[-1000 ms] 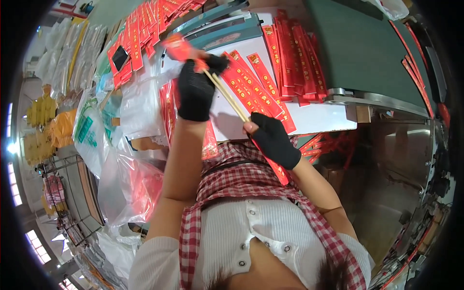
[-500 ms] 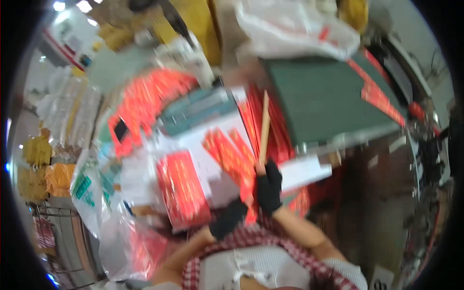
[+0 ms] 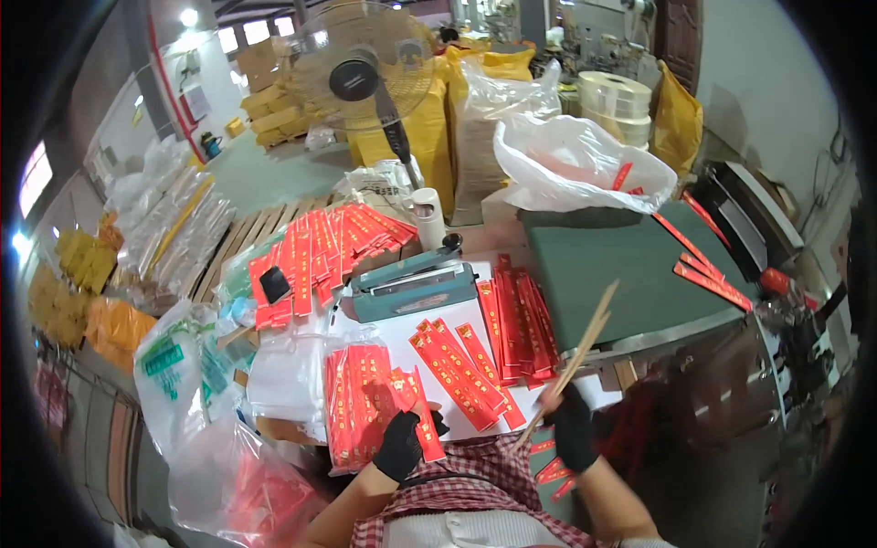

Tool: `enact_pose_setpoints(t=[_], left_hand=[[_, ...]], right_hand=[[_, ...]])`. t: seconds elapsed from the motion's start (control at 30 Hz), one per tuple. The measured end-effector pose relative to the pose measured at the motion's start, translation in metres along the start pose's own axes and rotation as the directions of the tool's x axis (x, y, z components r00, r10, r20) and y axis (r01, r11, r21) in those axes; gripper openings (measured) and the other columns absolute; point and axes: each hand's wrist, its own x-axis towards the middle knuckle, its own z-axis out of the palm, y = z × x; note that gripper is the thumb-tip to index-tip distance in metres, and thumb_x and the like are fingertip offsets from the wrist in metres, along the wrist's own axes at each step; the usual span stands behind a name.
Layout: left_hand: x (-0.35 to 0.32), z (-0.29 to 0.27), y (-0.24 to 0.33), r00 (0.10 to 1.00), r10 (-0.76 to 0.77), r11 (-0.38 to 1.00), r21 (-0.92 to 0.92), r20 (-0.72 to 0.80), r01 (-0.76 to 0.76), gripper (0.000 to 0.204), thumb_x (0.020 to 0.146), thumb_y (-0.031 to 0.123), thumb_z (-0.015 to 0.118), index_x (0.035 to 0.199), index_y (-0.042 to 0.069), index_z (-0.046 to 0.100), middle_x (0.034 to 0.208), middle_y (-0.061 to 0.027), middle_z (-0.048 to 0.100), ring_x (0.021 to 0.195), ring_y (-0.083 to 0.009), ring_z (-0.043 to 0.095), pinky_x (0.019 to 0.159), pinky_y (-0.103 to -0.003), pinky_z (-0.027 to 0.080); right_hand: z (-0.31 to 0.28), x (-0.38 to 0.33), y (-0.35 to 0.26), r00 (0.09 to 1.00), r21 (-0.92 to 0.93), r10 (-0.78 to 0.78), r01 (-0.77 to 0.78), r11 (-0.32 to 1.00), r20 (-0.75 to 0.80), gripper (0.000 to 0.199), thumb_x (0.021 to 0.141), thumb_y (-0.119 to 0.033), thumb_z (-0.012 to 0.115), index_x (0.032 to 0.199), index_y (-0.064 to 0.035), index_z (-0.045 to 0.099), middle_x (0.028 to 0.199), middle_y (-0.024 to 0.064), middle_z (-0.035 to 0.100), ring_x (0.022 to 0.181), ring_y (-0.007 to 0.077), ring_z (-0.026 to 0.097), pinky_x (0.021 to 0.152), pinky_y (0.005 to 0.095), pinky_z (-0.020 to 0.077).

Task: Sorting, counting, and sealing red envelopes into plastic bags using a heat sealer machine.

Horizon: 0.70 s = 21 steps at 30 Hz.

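In its black fingerless glove, my left hand (image 3: 402,443) is closed around a narrow red paper sleeve (image 3: 427,433) with gold print. Beside it lies a plastic-wrapped bundle of the same red sleeves (image 3: 358,402). My right hand (image 3: 573,427), gloved alike, grips a few thin wooden sticks that look like chopsticks (image 3: 589,340), slanting up and to the right. Between the hands, several loose red sleeves (image 3: 457,374) lie on a white board (image 3: 393,331). Past them, filled-looking red sleeves (image 3: 523,320) are stacked beside a green conveyor belt (image 3: 621,265).
A teal metal device (image 3: 416,290) stands behind the board, next to a fanned pile of red sleeves (image 3: 320,251). A white plastic sack (image 3: 585,164) rests at the belt's far end. Clear bags (image 3: 237,484) hang at the left edge, and a fan (image 3: 361,78) stands behind.
My hands have come apart: the left moved leftward with a red sleeve, the right moved rightward with the sticks, now more tilted. The view has tipped upward.
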Motion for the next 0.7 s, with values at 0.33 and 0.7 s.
enact_pose_setpoints(t=[0.33, 0.7], left_hand=[[0.052, 0.032, 0.001, 0.926, 0.192, 0.668, 0.648, 0.325, -0.366, 0.035, 0.103, 0.024, 0.034, 0.118, 0.001, 0.054, 0.093, -0.0054, 0.06, 0.083, -0.019, 0.061, 0.076, -0.033, 0.055], [0.073, 0.044, 0.025, 0.999, -0.039, 0.953, 0.299, -0.019, 0.043, 0.036, 0.097, 0.032, 0.051, 0.117, 0.001, 0.054, 0.062, 0.0049, 0.038, 0.046, -0.0065, 0.035, 0.042, -0.023, 0.032]], right_hand=[[-0.168, -0.084, 0.041, 0.9, -0.823, -0.301, -0.1, 0.559, -0.314, 0.018, 0.088, -0.012, 0.056, 0.103, -0.0024, 0.061, 0.085, 0.0158, 0.059, 0.08, 0.0342, 0.059, 0.071, 0.0386, 0.0486], [-0.491, -0.388, -0.149, 0.541, -0.197, -0.484, -0.781, -0.593, -0.688, 0.018, 0.085, -0.012, 0.052, 0.097, -0.0076, 0.064, 0.096, 0.0205, 0.063, 0.087, 0.0373, 0.062, 0.077, 0.0432, 0.0507]])
